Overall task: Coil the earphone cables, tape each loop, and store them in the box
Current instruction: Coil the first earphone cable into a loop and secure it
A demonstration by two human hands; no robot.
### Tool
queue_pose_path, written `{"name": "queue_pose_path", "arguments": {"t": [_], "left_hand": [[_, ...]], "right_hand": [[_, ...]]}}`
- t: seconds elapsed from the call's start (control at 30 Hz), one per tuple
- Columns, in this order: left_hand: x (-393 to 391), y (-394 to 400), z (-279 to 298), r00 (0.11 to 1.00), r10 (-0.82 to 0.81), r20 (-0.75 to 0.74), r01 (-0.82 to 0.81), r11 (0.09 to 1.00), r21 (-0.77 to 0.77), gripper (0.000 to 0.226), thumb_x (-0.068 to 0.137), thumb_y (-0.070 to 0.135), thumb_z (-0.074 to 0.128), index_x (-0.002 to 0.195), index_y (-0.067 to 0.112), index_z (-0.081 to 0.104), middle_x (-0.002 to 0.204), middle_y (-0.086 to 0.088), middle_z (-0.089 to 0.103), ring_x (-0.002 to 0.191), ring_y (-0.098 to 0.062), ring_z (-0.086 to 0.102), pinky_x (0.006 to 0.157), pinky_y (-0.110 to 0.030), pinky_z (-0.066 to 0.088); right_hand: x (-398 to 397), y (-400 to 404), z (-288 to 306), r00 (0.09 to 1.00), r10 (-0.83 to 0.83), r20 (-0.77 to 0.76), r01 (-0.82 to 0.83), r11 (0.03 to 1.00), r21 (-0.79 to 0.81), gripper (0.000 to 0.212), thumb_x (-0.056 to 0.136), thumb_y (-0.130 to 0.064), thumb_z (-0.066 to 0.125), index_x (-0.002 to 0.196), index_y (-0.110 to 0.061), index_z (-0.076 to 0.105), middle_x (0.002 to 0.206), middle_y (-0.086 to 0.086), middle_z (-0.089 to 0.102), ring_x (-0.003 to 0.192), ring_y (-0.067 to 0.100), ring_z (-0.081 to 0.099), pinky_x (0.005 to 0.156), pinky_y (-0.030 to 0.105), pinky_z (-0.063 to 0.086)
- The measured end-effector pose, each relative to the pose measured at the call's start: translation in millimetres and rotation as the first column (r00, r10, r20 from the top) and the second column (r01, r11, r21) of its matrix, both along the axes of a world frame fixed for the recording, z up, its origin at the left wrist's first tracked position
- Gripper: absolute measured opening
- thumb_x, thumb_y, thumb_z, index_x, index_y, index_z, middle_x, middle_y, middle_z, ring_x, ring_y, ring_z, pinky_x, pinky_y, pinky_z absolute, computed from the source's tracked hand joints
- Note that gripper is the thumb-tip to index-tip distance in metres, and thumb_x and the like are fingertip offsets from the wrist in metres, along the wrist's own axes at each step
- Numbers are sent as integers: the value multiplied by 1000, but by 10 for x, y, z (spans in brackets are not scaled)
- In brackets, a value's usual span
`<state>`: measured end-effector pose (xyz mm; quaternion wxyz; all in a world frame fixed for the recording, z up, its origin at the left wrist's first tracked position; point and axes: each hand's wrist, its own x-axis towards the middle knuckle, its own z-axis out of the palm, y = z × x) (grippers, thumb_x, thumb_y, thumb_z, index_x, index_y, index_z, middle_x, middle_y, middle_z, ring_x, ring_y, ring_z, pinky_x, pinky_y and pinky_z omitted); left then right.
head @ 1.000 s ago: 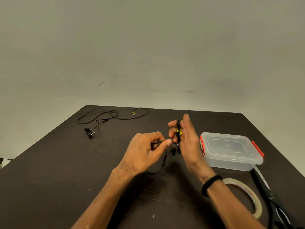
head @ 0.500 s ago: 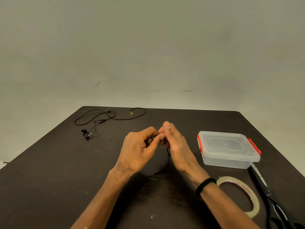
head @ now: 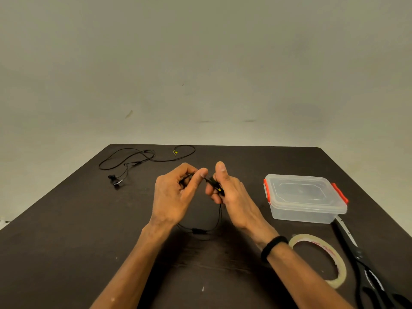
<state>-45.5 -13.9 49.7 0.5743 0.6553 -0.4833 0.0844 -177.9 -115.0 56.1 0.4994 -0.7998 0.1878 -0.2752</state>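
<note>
The right hand (head: 231, 192) grips a small bundle of thin black earphone cable (head: 217, 186) wound around its fingers, thumb up. The left hand (head: 176, 192) pinches the same cable just beside that bundle. From the right hand's grip the unwound length hangs straight down, then curves left beneath the left hand, so the left hand looks nearer for feeding the next turn.

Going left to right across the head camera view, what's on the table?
Loose earphones → left hand → right hand → box → scissors
</note>
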Motion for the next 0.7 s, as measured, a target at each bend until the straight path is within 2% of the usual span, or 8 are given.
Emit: {"name": "queue_pose_path", "arguments": {"t": [0.07,0.2,0.3,0.4,0.53,0.7], "left_hand": [[14,0,-8,1000,13,-21,-13,1000,-1,25,99,41,67,81,23,69,57,-3,53,50,-20,44,48,-37,38],[5,1,-18,1000,10,-11,-10,1000,1,26,101,42,63,82,24,67,60,-3,56,53,-26,47,50,-44,40],[0,-1,-19,1000,27,-12,-27,1000,-8,25,101,41,64,82,24,67,60,-3,56,52,-26,47,49,-42,38],[-11,-17,-32,999,28,-22,-28,999,-15,26,101,41,63,81,24,65,59,-3,54,53,-26,47,50,-41,37],[-6,-51,-90,999,9,-37,-9,1000,2,37,102,53,55,83,24,66,61,-4,55,54,-27,47,49,-43,38],[-52,-104,-155,999,-31,-17,32,998,52,42,105,54,45,83,23,61,63,0,54,57,-26,50,53,-49,43]], "right_hand": [[13,-11,-3,999,31,9,-31,999,39,89,98,-80,11,79,-13,67,63,-3,53,65,14,49,73,40,41],[16,-19,14,992,108,58,-118,973,197,97,96,-82,12,79,-1,63,63,1,50,60,13,43,69,29,36],[7,-25,44,982,161,98,-184,924,336,91,99,-78,11,77,-6,63,60,2,46,53,10,39,61,27,32],[-7,-49,78,946,255,201,-323,809,492,87,99,-77,15,74,-8,61,58,5,41,52,15,29,58,31,27],[-8,-84,129,877,316,362,-481,574,663,83,100,-76,27,78,-4,62,57,8,39,61,26,11,58,34,27],[2,-131,113,819,275,503,-573,405,712,72,104,-65,33,83,-1,60,59,9,40,62,23,14,60,34,29]]}}
